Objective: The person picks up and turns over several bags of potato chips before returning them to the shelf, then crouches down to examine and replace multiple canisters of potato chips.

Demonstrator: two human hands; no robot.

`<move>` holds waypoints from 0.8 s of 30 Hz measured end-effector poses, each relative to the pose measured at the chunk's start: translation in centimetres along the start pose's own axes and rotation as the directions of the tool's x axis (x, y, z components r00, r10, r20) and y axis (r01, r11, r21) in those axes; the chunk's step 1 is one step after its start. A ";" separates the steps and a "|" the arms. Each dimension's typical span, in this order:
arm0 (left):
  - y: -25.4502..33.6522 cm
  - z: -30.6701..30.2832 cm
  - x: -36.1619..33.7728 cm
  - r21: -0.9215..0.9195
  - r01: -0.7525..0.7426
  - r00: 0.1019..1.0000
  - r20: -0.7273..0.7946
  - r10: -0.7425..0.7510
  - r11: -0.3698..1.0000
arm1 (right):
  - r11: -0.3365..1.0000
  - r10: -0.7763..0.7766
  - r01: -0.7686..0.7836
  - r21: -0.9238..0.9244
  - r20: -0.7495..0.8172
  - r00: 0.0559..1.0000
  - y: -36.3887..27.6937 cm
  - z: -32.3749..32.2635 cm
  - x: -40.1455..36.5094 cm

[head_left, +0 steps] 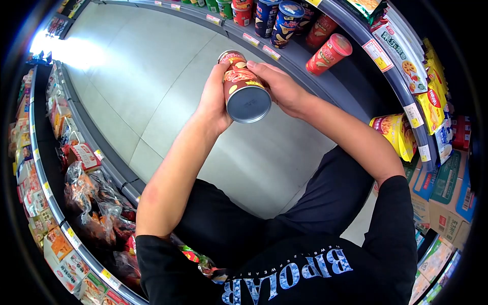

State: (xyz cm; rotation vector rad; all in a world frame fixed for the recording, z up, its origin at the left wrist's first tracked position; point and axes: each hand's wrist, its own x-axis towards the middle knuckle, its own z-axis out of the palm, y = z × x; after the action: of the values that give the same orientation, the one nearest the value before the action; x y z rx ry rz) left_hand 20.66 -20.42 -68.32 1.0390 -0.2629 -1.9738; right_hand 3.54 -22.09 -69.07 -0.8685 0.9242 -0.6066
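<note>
A brown chip canister (242, 80) with red and yellow print is held between my two hands over the floor. Its round grey metal base (248, 104) faces up toward me, and the far end tilts away. My left hand (214, 96) wraps the canister's left side, with the thumb near its far end. On the opposite side, my right hand (278, 86) grips it with the thumb laid along the top. Most of the fingers are hidden behind the canister. Closest to my right hand on the shelf, a red canister (329, 54) leans over at an angle.
Dark blue canisters (287, 23) stand on the curved lower shelf (300, 68) ahead. At right hang yellow snack bags (394, 133) above cardboard boxes (450, 190). The left shelf carries clear plastic bags of food (84, 190). Pale floor tiles (168, 76) run between both sides.
</note>
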 end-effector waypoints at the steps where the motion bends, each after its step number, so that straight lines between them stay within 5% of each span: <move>1: 0.0 0.0 0.0 0.003 0.001 1.000 0.002 -0.001 1.000 | 1.000 -0.003 0.003 -0.006 0.000 1.000 0.0 0.0 -0.1; 24: -0.1 0.1 0.0 0.067 -0.036 0.999 0.012 0.035 0.997 | 0.995 -0.050 0.050 -0.081 -0.004 0.999 0.4 -0.1 0.0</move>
State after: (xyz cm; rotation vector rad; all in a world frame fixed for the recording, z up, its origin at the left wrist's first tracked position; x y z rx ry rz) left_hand 20.50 -20.37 -68.32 1.0598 -0.3530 -1.9502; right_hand 3.45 -21.91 -69.41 -0.9650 0.9393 -0.6188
